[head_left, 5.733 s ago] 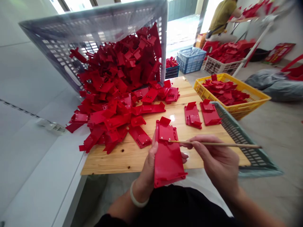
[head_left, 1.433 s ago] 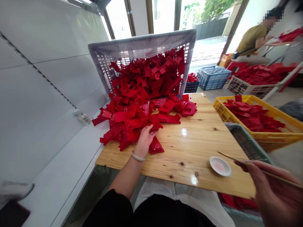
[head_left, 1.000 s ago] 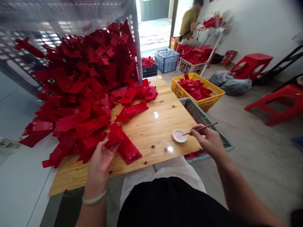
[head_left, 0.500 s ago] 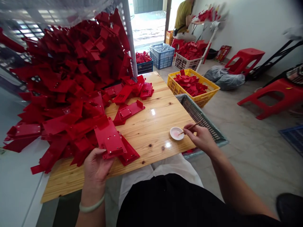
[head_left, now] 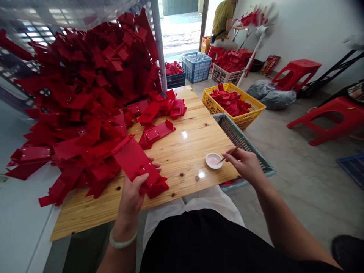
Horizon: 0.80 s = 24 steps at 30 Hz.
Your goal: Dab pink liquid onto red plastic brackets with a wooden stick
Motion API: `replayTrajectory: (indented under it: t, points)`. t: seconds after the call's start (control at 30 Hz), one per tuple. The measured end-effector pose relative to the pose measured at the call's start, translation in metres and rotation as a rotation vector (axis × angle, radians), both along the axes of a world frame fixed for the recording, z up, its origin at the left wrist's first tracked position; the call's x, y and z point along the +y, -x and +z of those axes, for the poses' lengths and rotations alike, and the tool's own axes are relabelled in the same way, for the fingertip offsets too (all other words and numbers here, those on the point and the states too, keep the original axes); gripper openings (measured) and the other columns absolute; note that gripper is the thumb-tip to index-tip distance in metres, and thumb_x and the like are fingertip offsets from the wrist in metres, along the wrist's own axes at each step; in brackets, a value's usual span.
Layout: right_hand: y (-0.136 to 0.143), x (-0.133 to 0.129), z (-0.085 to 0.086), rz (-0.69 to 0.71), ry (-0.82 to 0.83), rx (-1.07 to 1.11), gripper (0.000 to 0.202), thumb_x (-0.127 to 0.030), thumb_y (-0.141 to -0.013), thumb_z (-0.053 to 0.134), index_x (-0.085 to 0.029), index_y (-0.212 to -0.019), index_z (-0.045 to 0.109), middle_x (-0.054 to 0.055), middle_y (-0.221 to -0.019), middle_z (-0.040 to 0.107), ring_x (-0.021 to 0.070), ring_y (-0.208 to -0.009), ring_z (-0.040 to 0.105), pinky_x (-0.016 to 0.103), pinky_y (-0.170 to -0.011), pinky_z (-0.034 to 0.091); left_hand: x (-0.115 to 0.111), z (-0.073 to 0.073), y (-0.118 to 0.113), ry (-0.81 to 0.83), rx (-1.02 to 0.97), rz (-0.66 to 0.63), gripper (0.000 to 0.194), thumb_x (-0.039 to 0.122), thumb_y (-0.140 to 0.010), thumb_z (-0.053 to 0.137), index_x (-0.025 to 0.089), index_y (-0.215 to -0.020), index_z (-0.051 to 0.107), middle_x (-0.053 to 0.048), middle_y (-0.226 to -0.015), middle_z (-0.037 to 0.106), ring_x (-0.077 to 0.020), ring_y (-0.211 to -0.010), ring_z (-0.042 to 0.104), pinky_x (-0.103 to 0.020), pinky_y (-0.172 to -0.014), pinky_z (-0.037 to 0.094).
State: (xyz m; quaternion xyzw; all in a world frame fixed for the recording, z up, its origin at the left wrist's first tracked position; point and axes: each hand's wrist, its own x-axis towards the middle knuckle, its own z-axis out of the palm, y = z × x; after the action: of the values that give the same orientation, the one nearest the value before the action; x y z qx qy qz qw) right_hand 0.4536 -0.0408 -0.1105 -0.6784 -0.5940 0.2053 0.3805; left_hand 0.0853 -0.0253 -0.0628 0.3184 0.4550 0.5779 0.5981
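My left hand [head_left: 133, 193] is closed round a red plastic part [head_left: 133, 155], a flat plate with small bosses and metal dots, its thumb on top and fingertips showing past the far edge. Another red piece partly shows beneath its lower end, over the table's front; I cannot tell whether it is held too. Between the fingers of my right hand [head_left: 246, 165] is a thin wooden stick [head_left: 231, 153], its tip at the small white dish [head_left: 213, 162]. Pale pink liquid seems to lie in that dish. A big heap of red plastic parts [head_left: 85, 102] spreads leftward.
The wooden table [head_left: 190, 140] ends just right of the dish. Beyond its right edge are a grey-green crate [head_left: 261, 159] and a yellow crate [head_left: 210, 101] of red parts. Red stools [head_left: 335, 113] stand on the right. At the back, a person [head_left: 223, 19] sits near another table.
My left hand has moved right and drawn the red part along, turning it, with the thumb now on top. My right hand and the stick have barely shifted.
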Motion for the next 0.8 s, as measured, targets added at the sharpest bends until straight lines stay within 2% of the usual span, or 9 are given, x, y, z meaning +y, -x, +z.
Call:
replayTrajectory:
  t: [0.1, 0.17, 0.23, 0.33, 0.43, 0.53, 0.63, 0.73, 0.8]
  points:
    - [-0.001, 0.003, -0.005, -0.065, -0.006, -0.012, 0.048, -0.068, -0.091, 0.065, -0.022, -0.079, 0.073, 0.008, -0.074, 0.077, 0.0247, -0.067, 0.07, 0.034, -0.065, 0.05, -0.004, -0.001, -0.002, 0.114, -0.016, -0.187, 0.057, 0.042, -0.08, 0.082, 0.011, -0.127, 0.071, -0.015, -0.104, 0.082, -0.0356, -0.1, 0.08, -0.044, -0.083, 0.069]
    - [-0.001, 0.004, -0.005, -0.084, -0.005, -0.026, 0.05, -0.071, -0.089, 0.067, -0.022, -0.075, 0.072, 0.008, -0.072, 0.076, 0.0248, -0.065, 0.069, 0.034, -0.062, 0.048, -0.003, -0.002, -0.006, 0.16, -0.056, -0.296, 0.067, 0.063, -0.09, 0.069, 0.009, -0.129, 0.07, -0.018, -0.109, 0.082, -0.0357, -0.098, 0.081, -0.045, -0.081, 0.069]
    - [0.0, 0.005, -0.004, -0.077, -0.012, -0.02, 0.051, -0.071, -0.09, 0.065, -0.023, -0.078, 0.074, 0.009, -0.075, 0.078, 0.0251, -0.067, 0.07, 0.034, -0.064, 0.049, -0.002, -0.002, -0.011, 0.172, -0.093, -0.351, 0.076, 0.075, -0.096, 0.053, 0.009, -0.129, 0.07, -0.021, -0.114, 0.081, -0.0346, -0.094, 0.081, -0.045, -0.079, 0.068]
    - [0.001, 0.003, -0.001, -0.04, -0.017, -0.003, 0.052, -0.074, -0.087, 0.067, -0.024, -0.078, 0.074, 0.008, -0.074, 0.078, 0.0255, -0.065, 0.071, 0.036, -0.064, 0.051, -0.002, -0.002, -0.02, 0.177, -0.12, -0.333, 0.071, 0.069, -0.102, 0.043, 0.009, -0.122, 0.073, -0.02, -0.113, 0.081, -0.0298, -0.085, 0.081, -0.041, -0.076, 0.067]
    - [0.006, -0.001, 0.006, -0.033, -0.037, 0.019, 0.053, -0.077, -0.082, 0.071, -0.024, -0.077, 0.074, 0.007, -0.071, 0.077, 0.0264, -0.061, 0.07, 0.037, -0.06, 0.052, -0.007, 0.0, -0.027, 0.187, -0.157, -0.362, 0.071, 0.066, -0.104, 0.04, 0.006, -0.117, 0.076, -0.02, -0.1, 0.082, -0.0284, -0.082, 0.08, -0.038, -0.078, 0.066]
    - [0.022, -0.013, 0.026, -0.09, -0.103, 0.188, 0.044, -0.068, -0.086, 0.076, -0.025, -0.092, 0.077, 0.007, -0.08, 0.08, 0.0276, -0.073, 0.076, 0.039, -0.071, 0.059, -0.013, 0.002, -0.03, 0.177, -0.161, -0.402, 0.081, 0.077, -0.099, 0.046, 0.005, -0.12, 0.076, -0.02, -0.097, 0.083, -0.031, -0.087, 0.081, -0.039, -0.08, 0.065]
    - [0.051, -0.03, 0.057, -0.116, -0.157, 0.417, 0.028, -0.052, -0.088, 0.084, -0.026, -0.101, 0.081, 0.005, -0.09, 0.081, 0.0265, -0.084, 0.077, 0.04, -0.084, 0.062, -0.021, 0.003, -0.034, 0.151, -0.089, -0.377, 0.09, 0.087, -0.091, 0.051, 0.007, -0.124, 0.075, -0.02, -0.099, 0.083, -0.0331, -0.088, 0.081, -0.04, -0.077, 0.065]
    - [0.081, -0.042, 0.082, 0.001, -0.182, 0.516, 0.017, -0.04, -0.094, 0.082, -0.027, -0.104, 0.081, 0.004, -0.098, 0.081, 0.0229, -0.09, 0.078, 0.034, -0.086, 0.063, -0.028, 0.004, -0.039, 0.113, 0.021, -0.319, 0.087, 0.087, -0.092, 0.052, 0.009, -0.125, 0.075, -0.019, -0.102, 0.083, -0.0326, -0.093, 0.081, -0.039, -0.08, 0.065]
    - [0.094, -0.043, 0.089, 0.149, -0.232, 0.508, 0.01, -0.031, -0.099, 0.076, -0.029, -0.108, 0.079, 0.003, -0.103, 0.079, 0.0208, -0.092, 0.077, 0.031, -0.084, 0.062, -0.032, 0.005, -0.042, 0.072, 0.078, -0.304, 0.079, 0.081, -0.096, 0.052, 0.012, -0.126, 0.074, -0.017, -0.108, 0.082, -0.0315, -0.097, 0.08, -0.04, -0.085, 0.065]
